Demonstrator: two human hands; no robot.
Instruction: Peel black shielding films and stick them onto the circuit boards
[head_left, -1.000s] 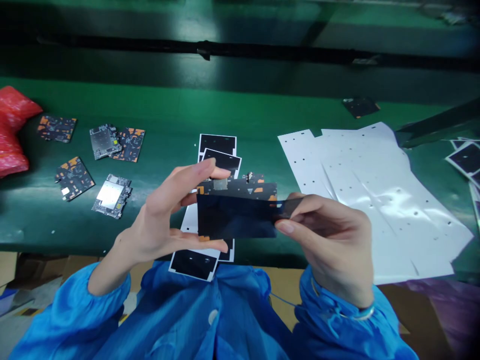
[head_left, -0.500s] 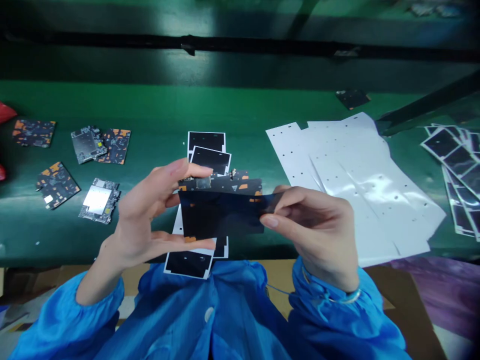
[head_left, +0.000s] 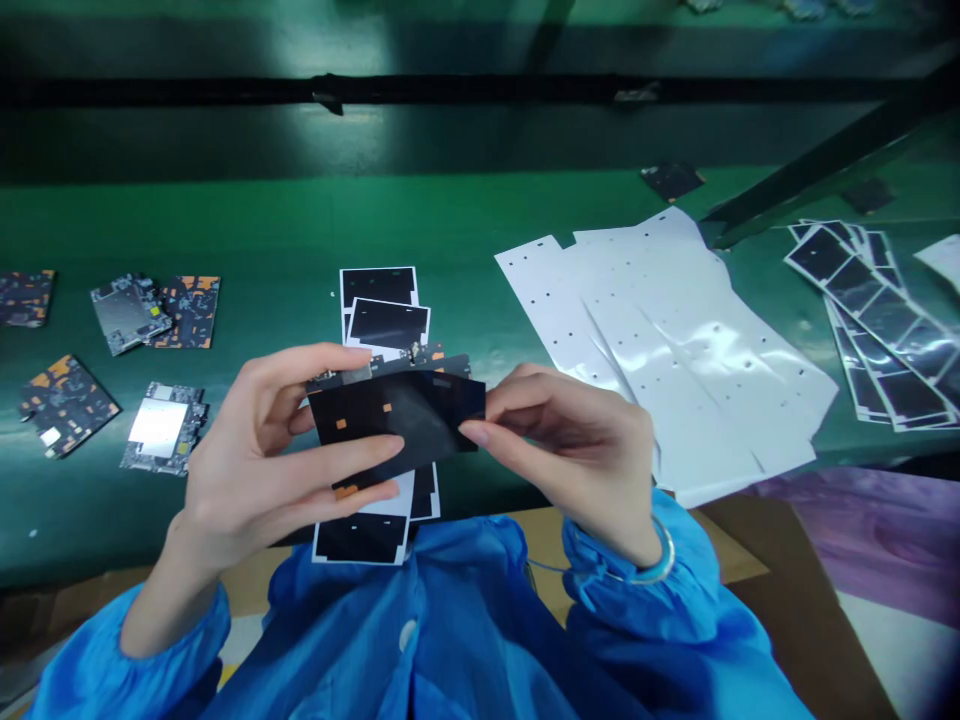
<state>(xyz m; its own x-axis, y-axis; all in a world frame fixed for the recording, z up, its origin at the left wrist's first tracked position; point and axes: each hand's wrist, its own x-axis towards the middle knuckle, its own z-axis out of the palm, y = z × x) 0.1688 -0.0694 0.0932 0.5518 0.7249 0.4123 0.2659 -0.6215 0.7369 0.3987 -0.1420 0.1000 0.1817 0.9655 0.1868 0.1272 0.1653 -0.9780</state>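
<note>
My left hand [head_left: 240,450] grips a black circuit board [head_left: 454,362] by its left side, one finger along the top edge and another pressed on its face. Over that face lies a thin black film [head_left: 442,425], with small orange patches showing on the left part. My right hand [head_left: 570,440] pinches the film's right edge between thumb and fingers; the film bows slightly there. Beneath the hands, white-bordered strips of black film [head_left: 390,325] are spread on the green table, partly covered by the board.
Several circuit boards [head_left: 69,405] lie at the left, one with a silver plate [head_left: 157,430]. A creased white sheet with small holes [head_left: 675,340] covers the right side. Beyond it are more film strips [head_left: 885,330] and a dark slanted bar [head_left: 817,150]. Another board [head_left: 673,181] lies at the back.
A finger of my left hand has moved onto the film's face. The film now sits closer against the board. The view has shifted, so things on the table appear further left.
</note>
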